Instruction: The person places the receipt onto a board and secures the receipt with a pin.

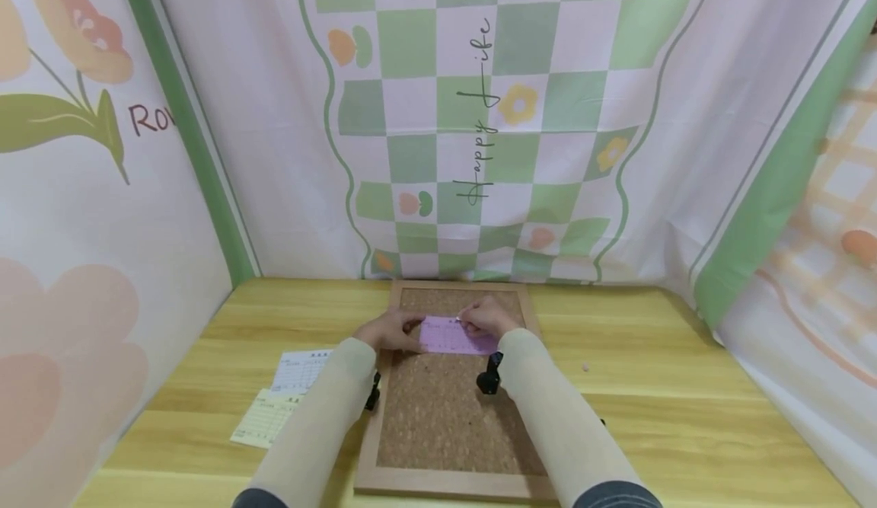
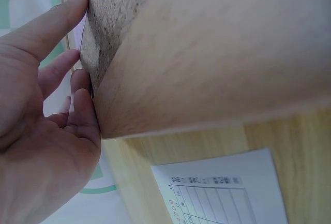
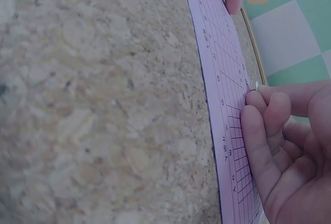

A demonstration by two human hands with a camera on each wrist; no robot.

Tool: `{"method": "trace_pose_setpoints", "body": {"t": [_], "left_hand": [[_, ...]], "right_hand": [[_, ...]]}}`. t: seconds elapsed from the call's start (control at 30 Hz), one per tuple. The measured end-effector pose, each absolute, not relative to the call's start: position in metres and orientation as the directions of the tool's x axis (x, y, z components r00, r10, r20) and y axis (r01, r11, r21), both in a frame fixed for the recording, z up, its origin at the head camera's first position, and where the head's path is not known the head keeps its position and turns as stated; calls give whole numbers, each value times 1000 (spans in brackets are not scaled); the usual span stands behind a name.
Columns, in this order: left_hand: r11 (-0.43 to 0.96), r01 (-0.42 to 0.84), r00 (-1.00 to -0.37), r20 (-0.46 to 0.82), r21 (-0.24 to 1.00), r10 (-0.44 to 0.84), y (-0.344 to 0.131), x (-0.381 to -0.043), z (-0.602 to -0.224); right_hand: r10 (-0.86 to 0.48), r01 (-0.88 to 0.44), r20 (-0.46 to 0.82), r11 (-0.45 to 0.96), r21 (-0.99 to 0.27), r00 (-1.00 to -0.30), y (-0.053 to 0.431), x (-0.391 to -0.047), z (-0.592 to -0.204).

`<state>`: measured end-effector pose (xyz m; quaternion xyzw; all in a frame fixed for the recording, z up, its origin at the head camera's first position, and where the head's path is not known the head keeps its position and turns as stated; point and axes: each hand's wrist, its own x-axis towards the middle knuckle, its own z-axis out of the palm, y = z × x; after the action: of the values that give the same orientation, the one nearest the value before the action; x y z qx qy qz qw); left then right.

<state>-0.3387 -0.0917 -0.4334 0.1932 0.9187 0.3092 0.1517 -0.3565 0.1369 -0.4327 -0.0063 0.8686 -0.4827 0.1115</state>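
A pink printed form slip (image 1: 441, 340) lies across the upper part of a wood-framed corkboard (image 1: 445, 424). My left hand (image 1: 392, 330) presses the slip's left end with thumb and fingers extended. Its other fingers rest by the board's edge in the left wrist view. My right hand (image 1: 488, 316) pinches a small pushpin (image 3: 257, 86) at the slip's top edge, near the middle; the pin's point is mostly hidden by the fingers. Part of the slip's right side is covered by this hand.
A white form slip (image 1: 296, 372) and a yellow form slip (image 1: 263, 420) lie on the wooden table (image 1: 658, 340) left of the board, partly behind my left arm. A tiny pale object (image 1: 585, 367) sits to the right. Patterned curtains (image 1: 479, 150) hang behind the table.
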Motion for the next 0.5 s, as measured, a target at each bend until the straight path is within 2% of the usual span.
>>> {"method": "trace_pose_setpoints", "body": {"t": [0.5], "left_hand": [[738, 222, -885, -187, 637, 427, -92, -334, -430]], "right_hand": [[-106, 97, -182, 542, -835, -978, 134, -354, -431]]}}
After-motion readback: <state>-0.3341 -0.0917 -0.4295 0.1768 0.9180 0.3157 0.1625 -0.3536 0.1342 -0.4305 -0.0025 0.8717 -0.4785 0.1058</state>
